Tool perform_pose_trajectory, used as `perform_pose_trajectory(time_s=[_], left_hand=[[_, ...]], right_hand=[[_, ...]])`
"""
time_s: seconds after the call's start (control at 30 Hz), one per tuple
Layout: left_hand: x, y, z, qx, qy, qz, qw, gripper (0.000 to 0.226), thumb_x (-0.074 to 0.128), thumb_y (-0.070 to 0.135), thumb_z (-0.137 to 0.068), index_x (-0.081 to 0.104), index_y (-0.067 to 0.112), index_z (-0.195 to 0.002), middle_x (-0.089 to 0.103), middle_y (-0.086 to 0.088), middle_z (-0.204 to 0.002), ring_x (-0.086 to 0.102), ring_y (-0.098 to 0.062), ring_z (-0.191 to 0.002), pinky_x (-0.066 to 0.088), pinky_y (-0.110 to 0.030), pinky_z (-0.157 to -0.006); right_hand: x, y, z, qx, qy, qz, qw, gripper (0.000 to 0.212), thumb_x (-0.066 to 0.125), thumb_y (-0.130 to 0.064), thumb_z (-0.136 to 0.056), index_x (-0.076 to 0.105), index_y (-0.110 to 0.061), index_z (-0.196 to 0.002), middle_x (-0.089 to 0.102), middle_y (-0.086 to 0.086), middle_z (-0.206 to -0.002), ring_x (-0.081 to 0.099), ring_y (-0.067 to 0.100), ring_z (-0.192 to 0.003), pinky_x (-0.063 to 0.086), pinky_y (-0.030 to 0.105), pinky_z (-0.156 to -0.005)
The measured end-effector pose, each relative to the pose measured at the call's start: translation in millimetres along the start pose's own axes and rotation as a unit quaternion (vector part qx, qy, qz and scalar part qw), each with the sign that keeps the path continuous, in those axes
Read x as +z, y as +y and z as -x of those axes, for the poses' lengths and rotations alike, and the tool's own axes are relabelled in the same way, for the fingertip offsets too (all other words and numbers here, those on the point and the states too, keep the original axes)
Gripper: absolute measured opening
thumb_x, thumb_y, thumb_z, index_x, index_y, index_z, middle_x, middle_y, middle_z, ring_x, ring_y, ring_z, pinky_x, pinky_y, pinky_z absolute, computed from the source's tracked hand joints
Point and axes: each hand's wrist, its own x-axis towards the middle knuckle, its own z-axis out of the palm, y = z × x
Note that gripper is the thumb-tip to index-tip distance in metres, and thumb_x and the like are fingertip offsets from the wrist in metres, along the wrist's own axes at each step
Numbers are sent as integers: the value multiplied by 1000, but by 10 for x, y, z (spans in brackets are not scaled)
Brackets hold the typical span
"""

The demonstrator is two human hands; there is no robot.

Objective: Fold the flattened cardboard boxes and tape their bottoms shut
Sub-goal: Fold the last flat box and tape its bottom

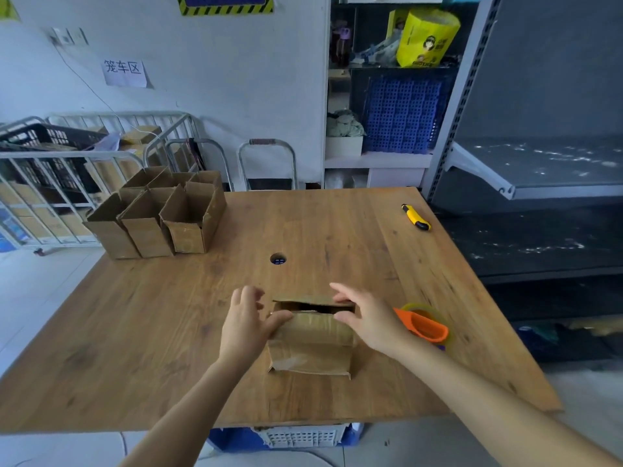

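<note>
Brown cardboard boxes (158, 214), already folded up with their flaps standing open, cluster at the far left corner of the light wooden table (168, 332), touching one another. A white metal cage cart (67, 170) stands behind them on the floor. A round hole (278, 258) is cut in the tabletop near its middle.

Closer to the near edge, the left hand (244, 323) sits at the left end of a small brown cardboard box (312, 342) that rests on the table. Its thumb presses on the near flap, and its fingers hang loosely spread above, holding nothing — they are a little blurred. The box's top flaps are folded inward but not closed, so a dark gap shows between them.

The right hand (369, 320) lies over the right end. Fairly straight fingers rest on the far flap and the thumb is on the near one.

Just beside that wrist lies an orange tape dispenser (424, 323) with a clear roll. A yellow-and-black utility knife (415, 217) lies well apart, near the far right corner. Grey metal shelving (539, 163) stands past the table's right edge.
</note>
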Motion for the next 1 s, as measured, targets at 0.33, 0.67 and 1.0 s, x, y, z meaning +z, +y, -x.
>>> perform_pose_trajectory(time_s=[0.33, 0.67, 1.0], left_hand=[[37, 27, 78, 235, -148, -194, 941, 63, 20, 56, -95, 46, 23, -142, 36, 17, -147, 25, -1, -140, 28, -19, -110], [95, 4, 157, 213, -176, -318, 907, 104, -26, 76, -70, 7, 22, -153, -5, 12, -154, -11, 0, -140, -6, -21, -115], [43, 126, 171, 181, -204, -300, 914, 92, -4, 70, -75, 9, 24, -153, 4, 9, -160, -9, 1, -138, 0, -18, -111]], right_hand=[[255, 105, 74, -152, 87, 247, 953, 31, 62, -2, -68, 77, -11, -93, 75, 2, -96, 72, 22, -94, 60, 36, -72], [202, 188, 121, -92, 16, 156, 983, 46, 36, 7, -95, 51, -5, -137, 48, 7, -145, 35, 20, -141, 22, 28, -117], [-106, 1133, 489, 209, -44, 240, 947, 43, 54, -24, -95, 42, -15, -135, 57, 5, -127, 55, 20, -112, 48, 31, -91]])
